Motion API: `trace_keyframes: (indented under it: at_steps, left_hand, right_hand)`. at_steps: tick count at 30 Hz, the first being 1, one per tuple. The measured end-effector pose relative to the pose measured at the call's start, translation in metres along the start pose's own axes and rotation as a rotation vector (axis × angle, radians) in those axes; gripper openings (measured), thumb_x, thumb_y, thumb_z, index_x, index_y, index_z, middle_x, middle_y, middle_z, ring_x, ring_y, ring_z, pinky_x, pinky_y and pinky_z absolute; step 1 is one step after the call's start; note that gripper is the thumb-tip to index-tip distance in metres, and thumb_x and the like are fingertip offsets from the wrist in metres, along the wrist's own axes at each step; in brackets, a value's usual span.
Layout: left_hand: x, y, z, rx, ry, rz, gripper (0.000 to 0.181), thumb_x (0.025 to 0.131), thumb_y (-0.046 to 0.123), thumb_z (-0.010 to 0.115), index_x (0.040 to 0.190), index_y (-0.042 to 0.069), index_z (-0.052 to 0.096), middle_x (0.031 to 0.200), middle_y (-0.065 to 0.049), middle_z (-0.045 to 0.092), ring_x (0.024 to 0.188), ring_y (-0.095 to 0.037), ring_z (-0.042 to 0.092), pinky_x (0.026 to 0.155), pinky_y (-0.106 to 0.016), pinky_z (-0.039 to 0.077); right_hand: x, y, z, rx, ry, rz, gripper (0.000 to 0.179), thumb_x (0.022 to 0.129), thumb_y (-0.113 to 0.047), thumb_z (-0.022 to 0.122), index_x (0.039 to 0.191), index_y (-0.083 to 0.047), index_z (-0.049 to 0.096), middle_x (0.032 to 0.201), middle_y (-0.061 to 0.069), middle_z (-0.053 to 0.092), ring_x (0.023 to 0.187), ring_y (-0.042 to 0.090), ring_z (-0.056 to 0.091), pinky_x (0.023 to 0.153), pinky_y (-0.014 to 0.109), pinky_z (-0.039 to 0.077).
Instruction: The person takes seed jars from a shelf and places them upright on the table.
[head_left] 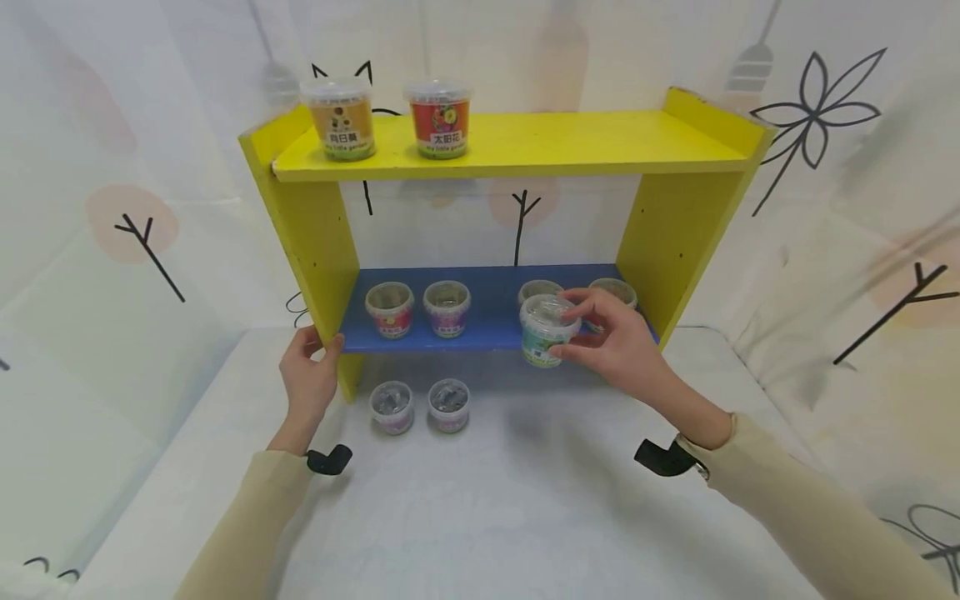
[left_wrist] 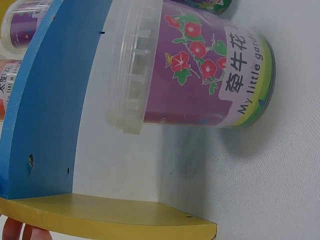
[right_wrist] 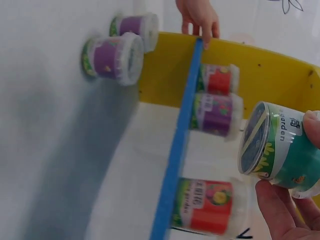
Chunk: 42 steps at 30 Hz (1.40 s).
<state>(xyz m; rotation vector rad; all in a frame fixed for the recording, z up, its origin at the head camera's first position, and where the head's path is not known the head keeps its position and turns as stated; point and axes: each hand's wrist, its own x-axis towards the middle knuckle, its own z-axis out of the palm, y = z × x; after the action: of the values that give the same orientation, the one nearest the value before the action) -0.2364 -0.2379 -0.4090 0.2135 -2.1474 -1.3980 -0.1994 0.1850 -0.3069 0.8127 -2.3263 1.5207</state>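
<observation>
Two tubs (head_left: pixel 390 117) stand on the top shelf (head_left: pixel 570 142), four on the lower shelf (head_left: pixel 487 321), two beneath.

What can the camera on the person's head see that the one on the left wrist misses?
Only the head view shows the yellow top shelf with an orange cup and a red cup, and the right hand gripping a green cup in front of the blue shelf. Only the left wrist view shows the flower label on a purple cup close up. Both share the blue shelf, the yellow side panel and the left hand, whose fingers hold that panel.
</observation>
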Motion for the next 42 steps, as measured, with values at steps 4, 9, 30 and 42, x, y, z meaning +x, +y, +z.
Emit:
trace_keyframes:
  at_steps: [4,9,30,42]
  left_hand:
    - [0.0,0.001,0.001,0.008,-0.004,-0.004,0.04,0.097,0.031,0.065,0.128,0.006,0.058,0.122,-0.011,0.06,0.122,-0.026,0.055,0.104,-0.045,0.047]
    - [0.0,0.002,0.001,0.012,-0.006,0.001,0.04,0.097,0.031,0.066,0.128,0.006,0.058,0.122,-0.012,0.059,0.122,-0.026,0.054,0.104,-0.045,0.046]
    - [-0.001,0.002,0.0,-0.008,0.019,0.037,0.035,0.097,0.027,0.065,0.125,0.005,0.06,0.119,-0.012,0.06,0.12,-0.027,0.056,0.103,-0.048,0.047]
    - [-0.002,0.001,0.0,0.003,0.007,0.033,0.036,0.098,0.028,0.064,0.125,0.005,0.06,0.119,-0.011,0.06,0.12,-0.027,0.056,0.102,-0.046,0.048]
  right_hand:
    - [-0.005,0.01,0.009,0.008,-0.026,0.023,0.033,0.078,0.001,0.083,0.103,-0.001,0.062,0.135,0.014,0.055,0.12,0.033,0.055,0.084,0.027,0.057]
    - [-0.01,0.022,0.02,0.055,-0.049,0.036,0.032,0.076,0.002,0.084,0.099,-0.001,0.062,0.133,0.014,0.056,0.12,0.033,0.055,0.085,0.031,0.057]
    - [-0.034,0.068,0.063,-0.053,-0.155,0.119,0.072,0.074,-0.016,0.089,0.137,-0.006,0.056,0.131,0.01,0.054,0.113,0.031,0.058,0.085,0.04,0.058]
    - [-0.039,0.094,0.083,-0.049,-0.162,0.169,0.074,0.072,-0.002,0.088,0.138,0.004,0.054,0.124,0.017,0.05,0.111,0.035,0.055,0.08,0.03,0.059]
